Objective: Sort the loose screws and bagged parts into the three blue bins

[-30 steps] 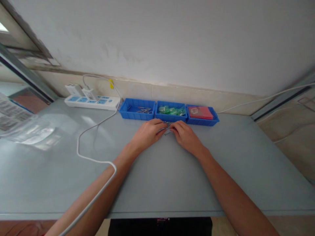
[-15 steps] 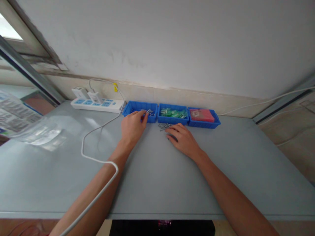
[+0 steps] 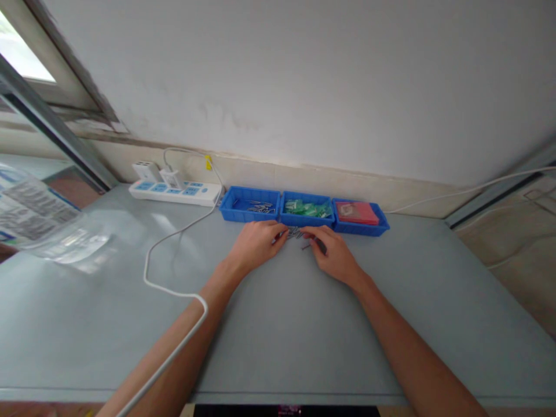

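My left hand (image 3: 260, 242) is at the left side of a small pile of screws or nails (image 3: 294, 233) on the table, thumb and fingertips pinched together. What sits in that pinch is too small to make out. On the other side of the pile, my right hand (image 3: 333, 253) rests with bent fingers, thumb and forefinger apart. One loose screw or nail (image 3: 306, 247) lies by its thumb. Just behind the left hand is a blue bin (image 3: 247, 216) with more of these metal pieces (image 3: 260, 207). A middle blue bin (image 3: 306, 220) has green pieces (image 3: 308, 208) in it.
A right-hand blue bin (image 3: 362, 230) carries red packets (image 3: 358, 212). Left of the bins stands a white power strip (image 3: 176, 195) with plugged-in chargers. Its white cable (image 3: 171, 282) runs forward across my left forearm. A clear plastic container (image 3: 47, 217) is at far left.
My left hand has come out of the left bin and moved right and forward to the pile. My right hand has shifted slightly right. The camera view has tilted a little.
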Available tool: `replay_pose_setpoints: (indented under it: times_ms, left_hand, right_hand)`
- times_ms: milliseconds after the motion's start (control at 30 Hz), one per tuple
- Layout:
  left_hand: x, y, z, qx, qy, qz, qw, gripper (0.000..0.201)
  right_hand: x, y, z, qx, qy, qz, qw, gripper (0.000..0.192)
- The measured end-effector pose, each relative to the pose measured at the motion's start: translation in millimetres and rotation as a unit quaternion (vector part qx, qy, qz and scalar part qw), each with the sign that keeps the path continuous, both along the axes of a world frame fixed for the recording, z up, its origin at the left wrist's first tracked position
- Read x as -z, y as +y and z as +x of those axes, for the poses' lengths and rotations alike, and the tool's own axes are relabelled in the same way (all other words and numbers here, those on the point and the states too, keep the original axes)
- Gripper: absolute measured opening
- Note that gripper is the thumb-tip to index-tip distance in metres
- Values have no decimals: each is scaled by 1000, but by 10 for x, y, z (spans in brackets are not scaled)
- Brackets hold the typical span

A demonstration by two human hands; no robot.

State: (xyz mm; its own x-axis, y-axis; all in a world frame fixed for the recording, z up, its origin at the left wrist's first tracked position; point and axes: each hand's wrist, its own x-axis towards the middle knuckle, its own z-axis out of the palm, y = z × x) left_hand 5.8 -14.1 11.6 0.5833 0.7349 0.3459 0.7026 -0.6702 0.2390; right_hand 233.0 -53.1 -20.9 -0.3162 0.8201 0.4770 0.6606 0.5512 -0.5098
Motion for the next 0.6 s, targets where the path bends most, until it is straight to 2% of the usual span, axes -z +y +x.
replay_pose_setpoints:
  times_ms: [67, 167, 300, 367, 467, 600]
  left_hand:
    - [10, -11, 19, 15, 13, -3, 1000, 28]
    - [15, -25, 45, 18, 21, -2, 1000, 27]
    - [22, -40, 69, 17, 20, -9, 1000, 28]
    - [32, -41, 75, 17, 17, -11, 1000, 28]
    - [51, -39, 82, 15, 5, -5, 1000, 28]
    - [67, -46, 96, 13, 0, -2, 1000, 28]
  right_hand:
    - [-32, -11, 62, -14, -7, -18, 1000, 35]
    - [-28, -7, 104, -27, -32, -37, 998, 26]
    - [25, 18, 86, -14, -37, -42, 998, 26]
    - [43, 30, 82, 7, -3, -36, 999, 28]
    - [52, 49, 93, 28, 101, -43, 994, 24]
    - [59, 70, 96, 24, 242, -99, 965, 19]
